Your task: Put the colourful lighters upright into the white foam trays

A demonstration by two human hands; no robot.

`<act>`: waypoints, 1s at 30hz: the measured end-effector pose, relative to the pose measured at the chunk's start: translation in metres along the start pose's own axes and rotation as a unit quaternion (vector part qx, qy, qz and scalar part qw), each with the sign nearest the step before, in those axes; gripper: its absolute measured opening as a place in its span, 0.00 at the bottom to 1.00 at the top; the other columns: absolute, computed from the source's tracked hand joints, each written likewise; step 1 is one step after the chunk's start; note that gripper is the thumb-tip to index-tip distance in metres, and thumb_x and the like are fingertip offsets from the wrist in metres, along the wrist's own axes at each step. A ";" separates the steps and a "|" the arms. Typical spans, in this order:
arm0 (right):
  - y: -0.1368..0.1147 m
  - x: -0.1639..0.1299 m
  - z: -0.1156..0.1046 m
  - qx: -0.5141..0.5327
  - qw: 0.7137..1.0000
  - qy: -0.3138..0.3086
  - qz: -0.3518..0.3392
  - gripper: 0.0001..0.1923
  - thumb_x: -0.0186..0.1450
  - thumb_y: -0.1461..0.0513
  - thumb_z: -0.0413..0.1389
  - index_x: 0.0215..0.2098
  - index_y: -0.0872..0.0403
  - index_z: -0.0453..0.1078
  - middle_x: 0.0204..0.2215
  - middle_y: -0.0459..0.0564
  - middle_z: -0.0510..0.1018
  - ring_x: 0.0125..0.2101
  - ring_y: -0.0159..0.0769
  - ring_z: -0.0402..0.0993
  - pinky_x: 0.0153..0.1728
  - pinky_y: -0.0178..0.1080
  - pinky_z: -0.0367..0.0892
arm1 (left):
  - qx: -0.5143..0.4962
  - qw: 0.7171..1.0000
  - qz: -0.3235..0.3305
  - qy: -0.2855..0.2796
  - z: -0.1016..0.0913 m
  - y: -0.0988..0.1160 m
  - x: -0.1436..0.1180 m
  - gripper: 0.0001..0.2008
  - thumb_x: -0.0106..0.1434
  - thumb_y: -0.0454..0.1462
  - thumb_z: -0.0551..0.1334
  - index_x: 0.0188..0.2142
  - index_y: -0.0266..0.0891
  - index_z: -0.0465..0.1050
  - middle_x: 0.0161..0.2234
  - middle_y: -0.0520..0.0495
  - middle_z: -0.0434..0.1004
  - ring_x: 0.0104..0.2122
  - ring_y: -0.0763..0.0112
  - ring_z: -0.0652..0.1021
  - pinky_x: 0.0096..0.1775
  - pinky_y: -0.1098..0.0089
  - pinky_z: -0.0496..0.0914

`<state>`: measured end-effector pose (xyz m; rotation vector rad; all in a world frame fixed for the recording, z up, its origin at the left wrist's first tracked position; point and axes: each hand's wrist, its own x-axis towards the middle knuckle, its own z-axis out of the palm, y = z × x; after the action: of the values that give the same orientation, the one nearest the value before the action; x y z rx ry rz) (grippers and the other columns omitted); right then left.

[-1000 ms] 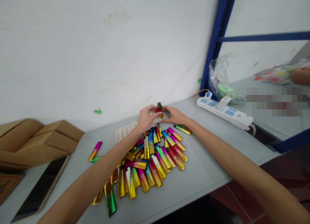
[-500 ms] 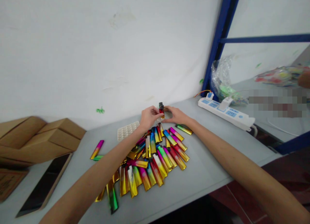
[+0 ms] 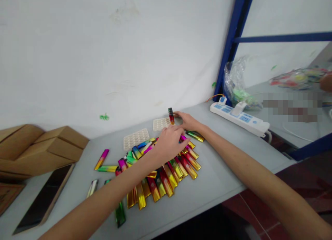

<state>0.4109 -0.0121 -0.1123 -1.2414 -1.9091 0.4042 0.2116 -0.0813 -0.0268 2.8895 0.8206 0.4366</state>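
Note:
My left hand [image 3: 169, 141] reaches down over a heap of shiny, multicoloured lighters [image 3: 166, 179], thumb spread from the fingers. No lighter shows in its grip. Beyond it, a short row of lighters [image 3: 171, 116] stands upright with black tops, at the right end of a pale tray with round hollows [image 3: 158, 124]. My right hand [image 3: 191, 122] curls round that row from the right, fingertips on its far side; the thumb tip is partly hidden behind my left hand. Another such tray [image 3: 135, 139] lies to the left, behind the heap.
A phone-like dark slab [image 3: 44, 198] and cardboard boxes [image 3: 49, 146] lie at the left. At the right are a white power strip [image 3: 240, 119], a blue metal frame [image 3: 232, 49] and a clear plastic bag [image 3: 236, 81]. A pale wall rises behind the grey table [image 3: 215, 188].
My left hand has left the upright lighters and moved down towards me onto the heap. My right hand stays beside the row. The view has shifted slightly.

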 end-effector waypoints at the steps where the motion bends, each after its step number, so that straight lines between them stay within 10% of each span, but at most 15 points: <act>1: 0.001 0.000 0.000 0.002 1.000 0.001 0.006 0.37 0.57 0.60 0.70 0.63 0.54 0.67 0.56 0.59 0.79 0.55 0.50 0.78 0.58 0.52 0.69 | 0.027 1.000 0.002 -0.006 0.003 0.009 0.000 0.14 0.70 0.46 0.61 0.40 0.37 0.77 0.47 0.38 0.81 0.50 0.51 0.77 0.52 0.55 0.69; 9: 0.000 0.002 -0.001 -0.008 1.000 -0.010 0.021 0.40 0.54 0.61 0.72 0.63 0.55 0.67 0.56 0.60 0.80 0.56 0.51 0.77 0.60 0.52 0.68 | 0.148 0.988 -0.046 -0.005 0.031 0.051 0.018 0.33 0.68 0.59 0.57 0.47 0.28 0.74 0.43 0.25 0.81 0.50 0.37 0.76 0.55 0.44 0.61; 17: -0.002 0.004 -0.002 -0.016 0.999 -0.012 0.028 0.39 0.55 0.61 0.72 0.63 0.55 0.67 0.57 0.59 0.79 0.57 0.51 0.77 0.61 0.50 0.67 | 0.139 0.988 -0.063 0.012 0.042 0.053 0.024 0.25 0.66 0.52 0.63 0.47 0.32 0.71 0.42 0.28 0.82 0.49 0.39 0.77 0.55 0.43 0.60; 25: 0.005 0.000 -0.002 -0.017 1.000 -0.014 -0.008 0.35 0.60 0.61 0.67 0.64 0.54 0.66 0.57 0.59 0.79 0.56 0.48 0.77 0.59 0.50 0.69 | -0.198 0.979 -0.005 0.038 -0.002 0.033 -0.002 0.26 0.58 0.42 0.72 0.54 0.36 0.71 0.55 0.35 0.71 0.57 0.49 0.74 0.58 0.50 0.70; 30: 0.003 -0.001 -0.001 -0.009 0.999 0.003 -0.033 0.35 0.60 0.57 0.68 0.63 0.56 0.66 0.56 0.60 0.79 0.55 0.50 0.78 0.59 0.53 0.70 | -0.511 0.858 -0.052 0.000 -0.024 0.020 -0.038 0.25 0.59 0.37 0.71 0.56 0.43 0.75 0.63 0.37 0.60 0.45 0.62 0.82 0.50 0.56 0.79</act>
<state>0.4134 -0.0122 -0.1142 -1.1877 -1.9474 0.3492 0.1830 -0.1175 -0.0097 1.8421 0.4947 0.6139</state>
